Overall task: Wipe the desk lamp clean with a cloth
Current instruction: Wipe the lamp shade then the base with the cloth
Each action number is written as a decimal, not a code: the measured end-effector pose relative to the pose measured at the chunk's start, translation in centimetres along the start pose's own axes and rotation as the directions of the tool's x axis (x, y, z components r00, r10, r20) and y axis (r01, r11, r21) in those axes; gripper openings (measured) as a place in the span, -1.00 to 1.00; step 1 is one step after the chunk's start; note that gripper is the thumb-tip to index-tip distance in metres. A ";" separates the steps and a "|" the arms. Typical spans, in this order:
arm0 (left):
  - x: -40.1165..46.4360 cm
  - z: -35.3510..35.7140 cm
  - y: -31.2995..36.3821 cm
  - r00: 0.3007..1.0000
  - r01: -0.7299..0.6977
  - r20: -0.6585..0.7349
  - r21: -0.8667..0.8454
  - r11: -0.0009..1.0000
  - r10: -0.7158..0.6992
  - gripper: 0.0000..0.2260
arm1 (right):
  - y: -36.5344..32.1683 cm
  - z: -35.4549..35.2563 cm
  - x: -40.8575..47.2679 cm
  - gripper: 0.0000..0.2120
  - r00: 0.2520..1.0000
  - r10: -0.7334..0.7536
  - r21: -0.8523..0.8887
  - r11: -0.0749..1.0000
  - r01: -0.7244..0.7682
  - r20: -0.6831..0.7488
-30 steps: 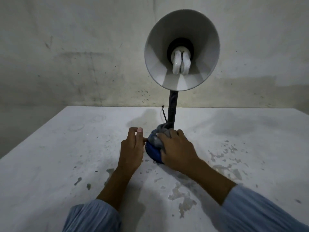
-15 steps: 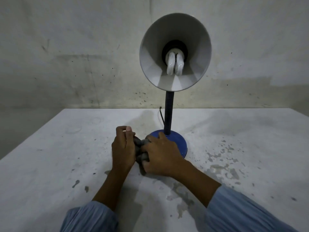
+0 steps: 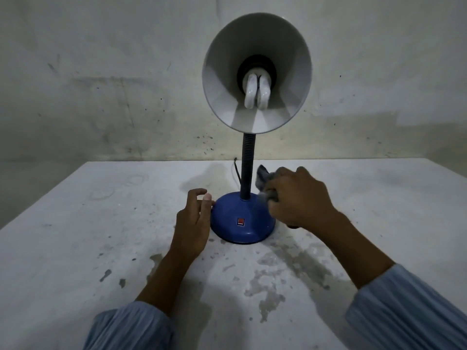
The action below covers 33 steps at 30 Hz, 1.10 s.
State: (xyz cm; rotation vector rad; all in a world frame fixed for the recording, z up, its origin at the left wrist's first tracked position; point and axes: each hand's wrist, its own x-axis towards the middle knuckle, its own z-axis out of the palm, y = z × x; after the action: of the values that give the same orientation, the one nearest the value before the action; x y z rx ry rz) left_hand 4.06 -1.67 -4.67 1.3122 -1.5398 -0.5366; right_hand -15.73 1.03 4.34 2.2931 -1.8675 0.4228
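Caught mid-wipe at the blue base (image 3: 242, 223) of the desk lamp (image 3: 246, 170) standing mid-table (image 3: 75, 236): right hand (image 3: 300, 198) clenched around grey cloth (image 3: 262, 178), left hand (image 3: 194, 218) loosely released beside the base; next, probably up the neck (image 3: 247, 165).

L hand (image 3: 193, 219) loosely curled, fingers apart; R hand (image 3: 299, 198) fisted, both forearms extended fwd.

Looking forward and down from a head-worn wide-angle camera, sitting close above the near edge of the desk (image 3: 75, 248), facing the wall (image 3: 101, 72) behind it, taking in both forearms from the bottom corners, single view only.
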 end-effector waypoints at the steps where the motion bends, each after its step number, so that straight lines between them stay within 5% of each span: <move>1: -0.1 0.0 0.1 1.000 -0.004 0.001 -0.001 1.000 0.004 -0.61 | -0.5 0.8 0.2 -0.68 0.998 -0.057 0.090 0.994 0.055 0.024; 4: -0.2 -0.2 0.1 0.999 -0.034 0.003 -0.012 0.999 0.034 -0.54 | -1.9 3.4 0.2 -0.58 0.949 -0.242 0.228 0.954 0.195 0.201; 12: 0.2 0.0 -0.4 0.999 0.018 0.031 0.040 0.999 -0.020 -0.69 | -1.3 1.6 3.3 -0.61 0.946 0.113 -0.017 0.993 -0.113 0.304; 17: 0.3 0.0 -0.6 0.997 0.055 0.047 0.030 0.998 -0.056 -0.69 | 0.2 2.6 4.0 -0.58 0.947 0.258 -0.142 0.962 -0.234 0.193; 21: 0.3 0.0 -0.4 0.996 0.073 0.050 0.042 0.996 -0.075 -0.70 | 0.5 4.8 3.2 -0.47 0.963 0.122 0.138 0.978 -0.159 0.241; 25: 0.3 0.0 -0.3 0.996 0.067 0.054 0.023 0.997 -0.069 -0.71 | 0.6 2.3 3.2 -0.56 0.931 0.116 0.027 0.991 -0.133 0.348; 28: 0.5 -0.1 -0.3 0.996 0.080 0.038 0.017 0.997 -0.080 -0.72 | -0.9 -1.3 3.0 -0.54 0.908 0.099 0.152 0.973 -0.174 0.406; 31: 0.7 -0.6 -0.4 0.993 0.088 -0.073 -0.010 0.996 -0.088 -0.81 | -3.9 -0.9 3.1 -0.77 0.953 -0.059 0.366 0.929 -0.056 0.296; 33: 0.9 -1.2 -0.5 0.973 0.115 -0.198 -0.045 0.992 -0.122 -0.85 | -6.1 1.2 3.1 -0.73 0.986 -0.049 0.244 0.970 0.009 0.157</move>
State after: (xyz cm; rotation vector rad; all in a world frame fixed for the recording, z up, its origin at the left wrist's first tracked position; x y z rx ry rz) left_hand 5.40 -2.35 -4.21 1.3948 -1.2882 -0.4872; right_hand -9.07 -0.97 4.56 2.5819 -1.9491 0.5005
